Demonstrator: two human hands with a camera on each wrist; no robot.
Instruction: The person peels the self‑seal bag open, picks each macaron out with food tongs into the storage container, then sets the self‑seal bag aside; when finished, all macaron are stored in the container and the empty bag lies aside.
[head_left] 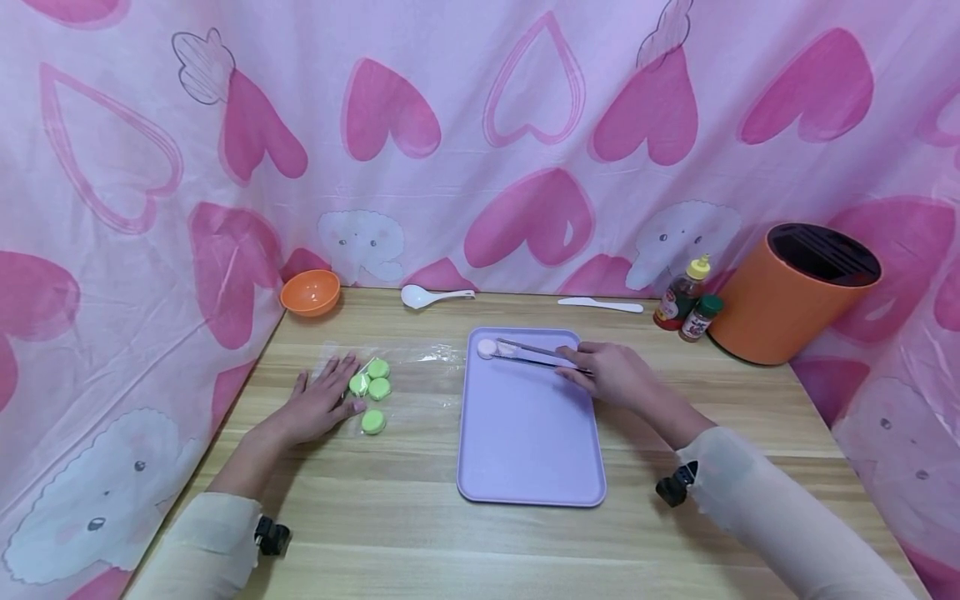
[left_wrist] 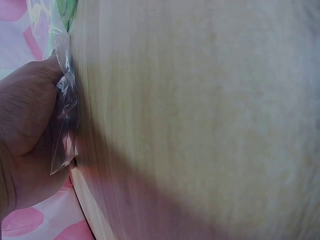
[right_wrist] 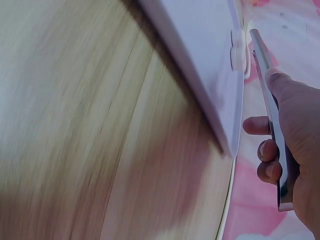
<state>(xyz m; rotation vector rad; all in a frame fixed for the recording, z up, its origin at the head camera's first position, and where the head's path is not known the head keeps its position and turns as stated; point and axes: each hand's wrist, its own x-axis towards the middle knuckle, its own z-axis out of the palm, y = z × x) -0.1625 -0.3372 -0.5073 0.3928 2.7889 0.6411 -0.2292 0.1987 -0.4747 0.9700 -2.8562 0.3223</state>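
Note:
My right hand grips metal tongs above the top of a lilac tray. Two pale pink macarons are at the tray's upper left, by the tong tips; whether the tips touch one I cannot tell. In the right wrist view, the thumb and fingers wrap the tongs. My left hand rests with extended fingers on a clear plastic bag, beside several green macarons. The left wrist view shows loose plastic by the thumb.
Along the back stand an orange bowl, a white spoon and a white knife. At the back right are a yellow-capped bottle, a green-capped jar and an orange knife block. A heart-patterned curtain surrounds the table.

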